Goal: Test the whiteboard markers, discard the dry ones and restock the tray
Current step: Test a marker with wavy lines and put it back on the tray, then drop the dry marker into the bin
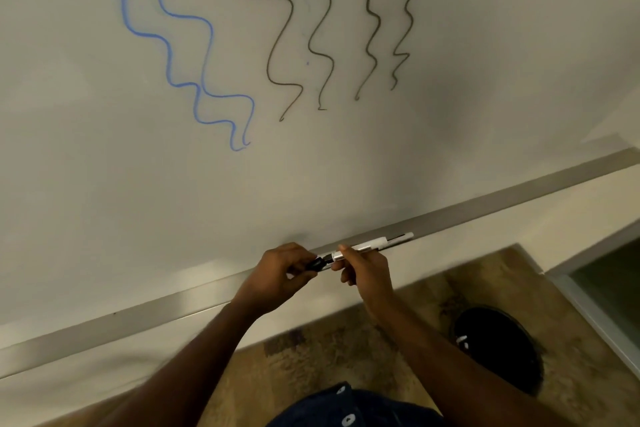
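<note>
Lower centre: right hand (367, 270) grips white marker (375, 243) just above tray (173, 305); left hand (278, 274) pinches black cap (314, 263) at its tip end, can't tell if seated; bin (498, 347) lower right.

White marker (360, 247) with black cap (314, 264), alongside tray (485, 210).
</note>
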Demonstrator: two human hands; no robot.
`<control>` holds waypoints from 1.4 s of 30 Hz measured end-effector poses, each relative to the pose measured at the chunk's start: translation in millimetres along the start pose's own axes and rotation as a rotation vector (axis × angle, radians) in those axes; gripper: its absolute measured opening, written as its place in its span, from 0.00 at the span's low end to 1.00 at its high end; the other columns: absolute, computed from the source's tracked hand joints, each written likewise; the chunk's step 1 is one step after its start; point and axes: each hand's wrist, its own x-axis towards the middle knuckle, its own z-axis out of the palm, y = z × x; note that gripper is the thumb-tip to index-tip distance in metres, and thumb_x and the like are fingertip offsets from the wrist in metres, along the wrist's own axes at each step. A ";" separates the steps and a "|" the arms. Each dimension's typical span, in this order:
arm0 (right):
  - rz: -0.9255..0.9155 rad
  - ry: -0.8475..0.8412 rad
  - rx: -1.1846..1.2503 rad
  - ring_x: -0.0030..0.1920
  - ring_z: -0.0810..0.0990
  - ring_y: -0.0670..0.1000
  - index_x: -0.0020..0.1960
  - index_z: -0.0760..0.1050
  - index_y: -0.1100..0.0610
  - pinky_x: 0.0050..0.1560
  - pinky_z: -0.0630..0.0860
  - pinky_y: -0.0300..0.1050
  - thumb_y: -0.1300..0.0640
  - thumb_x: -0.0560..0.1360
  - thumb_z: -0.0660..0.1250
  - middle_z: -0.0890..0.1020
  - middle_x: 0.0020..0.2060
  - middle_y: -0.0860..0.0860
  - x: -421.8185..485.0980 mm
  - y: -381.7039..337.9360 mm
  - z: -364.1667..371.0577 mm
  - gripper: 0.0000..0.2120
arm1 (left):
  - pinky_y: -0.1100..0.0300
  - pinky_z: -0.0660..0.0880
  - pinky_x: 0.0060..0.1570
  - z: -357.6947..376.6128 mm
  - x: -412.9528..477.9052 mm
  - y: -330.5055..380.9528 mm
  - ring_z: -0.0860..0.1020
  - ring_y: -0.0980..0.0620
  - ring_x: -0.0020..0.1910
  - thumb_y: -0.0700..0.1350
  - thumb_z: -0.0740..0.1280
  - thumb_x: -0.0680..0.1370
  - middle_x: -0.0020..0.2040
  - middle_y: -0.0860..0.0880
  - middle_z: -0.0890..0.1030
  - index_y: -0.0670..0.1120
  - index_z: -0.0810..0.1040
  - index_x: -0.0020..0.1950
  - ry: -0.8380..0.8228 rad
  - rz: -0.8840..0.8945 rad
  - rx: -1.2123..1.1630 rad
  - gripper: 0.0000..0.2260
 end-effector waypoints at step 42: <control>0.430 0.454 0.608 0.37 0.79 0.56 0.43 0.73 0.62 0.36 0.78 0.46 0.60 0.80 0.61 0.79 0.36 0.58 12.9 65.9 -193.0 0.09 | 0.60 0.77 0.52 168.3 87.8 90.0 0.77 0.60 0.48 0.48 0.67 0.79 0.52 0.56 0.79 0.52 0.76 0.66 -0.518 0.031 0.064 0.15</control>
